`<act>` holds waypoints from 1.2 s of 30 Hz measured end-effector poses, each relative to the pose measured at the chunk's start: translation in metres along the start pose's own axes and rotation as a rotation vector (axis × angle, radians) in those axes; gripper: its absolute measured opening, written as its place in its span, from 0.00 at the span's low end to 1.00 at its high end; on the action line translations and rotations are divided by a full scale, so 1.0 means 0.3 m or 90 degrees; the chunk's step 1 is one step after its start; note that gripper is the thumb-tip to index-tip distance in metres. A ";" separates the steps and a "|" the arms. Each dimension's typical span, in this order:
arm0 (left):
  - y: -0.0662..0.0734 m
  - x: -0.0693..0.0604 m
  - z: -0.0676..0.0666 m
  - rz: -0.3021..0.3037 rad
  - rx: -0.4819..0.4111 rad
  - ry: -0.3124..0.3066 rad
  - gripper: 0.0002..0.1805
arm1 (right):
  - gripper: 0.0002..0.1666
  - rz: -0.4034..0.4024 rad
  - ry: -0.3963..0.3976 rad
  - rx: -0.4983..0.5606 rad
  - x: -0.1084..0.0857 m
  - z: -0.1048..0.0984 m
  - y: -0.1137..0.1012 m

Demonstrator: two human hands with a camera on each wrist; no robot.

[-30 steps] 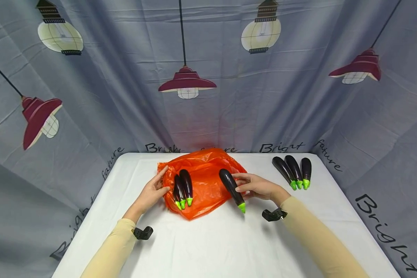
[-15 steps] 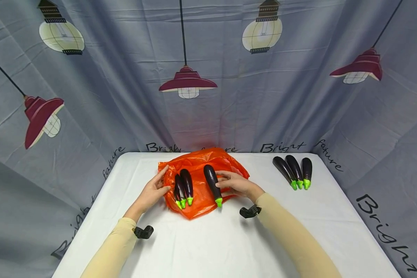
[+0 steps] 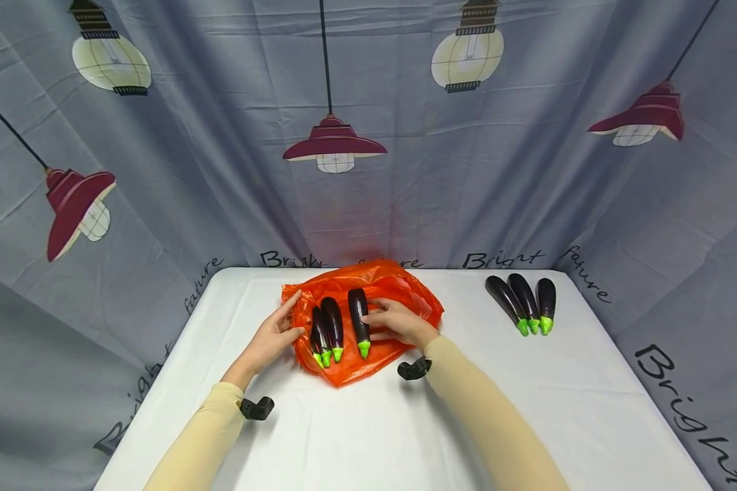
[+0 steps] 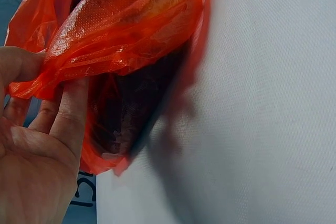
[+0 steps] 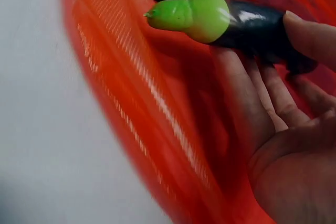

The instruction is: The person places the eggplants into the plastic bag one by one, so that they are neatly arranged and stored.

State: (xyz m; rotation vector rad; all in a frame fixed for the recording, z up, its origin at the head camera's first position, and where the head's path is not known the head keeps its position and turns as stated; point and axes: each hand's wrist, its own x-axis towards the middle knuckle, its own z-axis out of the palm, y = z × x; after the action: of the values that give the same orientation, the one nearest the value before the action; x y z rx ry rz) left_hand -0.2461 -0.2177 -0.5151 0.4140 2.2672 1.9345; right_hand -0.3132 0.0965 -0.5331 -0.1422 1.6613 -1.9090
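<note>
An orange plastic bag [image 3: 399,281] lies spread on the white table. At its left edge my left hand [image 3: 270,346] pinches the film between thumb and fingers, clearly seen in the left wrist view, where the bag [image 4: 128,27] folds over the fingertips. My right hand [image 3: 403,324] grips a dark purple eggplant [image 3: 359,315] with a green stem end, over the middle of the bag. The right wrist view has the thumb on one side of this eggplant [image 5: 252,22] and the fingers underneath. Three more eggplants [image 3: 332,326] lie side by side on the bag's left part.
Three other eggplants [image 3: 507,302] lie grouped at the table's back right. The white tabletop [image 3: 356,436] reaches toward me in front of the bag. A grey-blue curtain [image 3: 233,170] with printed lamps hangs behind and around the table.
My right hand has carried its eggplant leftward from the bag's right edge, close to the three lying there. The eggplant has turned more upright in view. My left hand stays at the bag's edge.
</note>
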 end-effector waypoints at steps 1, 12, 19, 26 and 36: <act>-0.001 0.000 0.001 0.000 -0.001 0.000 0.44 | 0.45 -0.001 0.006 0.000 0.005 0.007 0.000; -0.004 0.004 0.005 0.001 -0.002 -0.002 0.44 | 0.48 0.012 0.044 -0.030 0.047 0.059 0.006; -0.002 0.000 0.007 0.006 -0.015 -0.006 0.44 | 0.45 0.014 0.058 -0.053 0.059 0.076 0.014; -0.008 -0.001 0.006 0.018 -0.023 -0.012 0.44 | 0.43 0.017 0.079 -0.066 0.062 0.093 0.012; -0.011 -0.002 0.000 0.016 -0.004 -0.006 0.44 | 0.36 -0.008 0.113 -0.103 0.066 0.108 0.017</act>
State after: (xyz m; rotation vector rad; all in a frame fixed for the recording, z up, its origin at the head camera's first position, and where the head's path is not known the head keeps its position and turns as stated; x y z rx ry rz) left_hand -0.2459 -0.2182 -0.5183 0.4510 2.2601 1.9474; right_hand -0.3129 0.0585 -0.5370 -0.0483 1.9376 -1.8390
